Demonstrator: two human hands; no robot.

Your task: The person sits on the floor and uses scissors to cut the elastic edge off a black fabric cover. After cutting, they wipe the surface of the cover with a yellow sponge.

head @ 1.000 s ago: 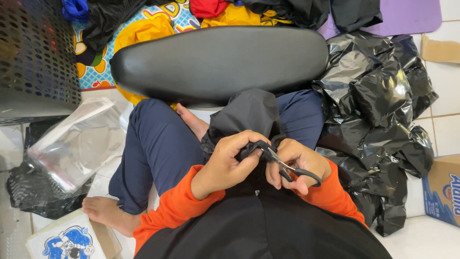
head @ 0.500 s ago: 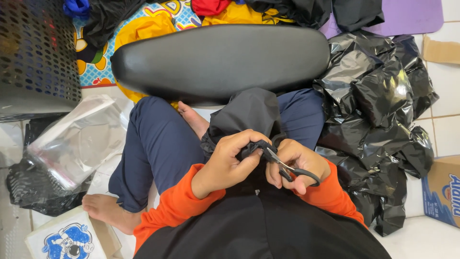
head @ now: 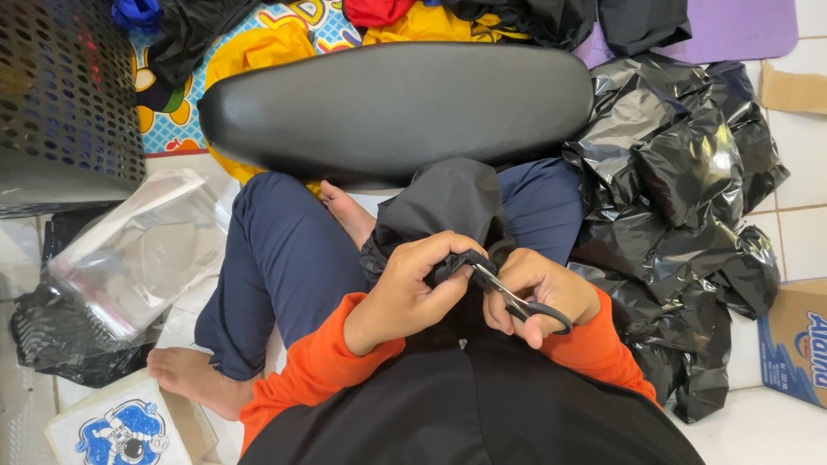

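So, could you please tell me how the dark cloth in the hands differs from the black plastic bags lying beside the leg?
The dark cloth looks matte and soft, while the black plastic bags are glossy and crinkled. The cloth is pinched by the left hand and met by the scissors in the right hand; the bags lie untouched. The cloth is a small bundle on the lap; the bags spread in a larger heap. Both are dark.
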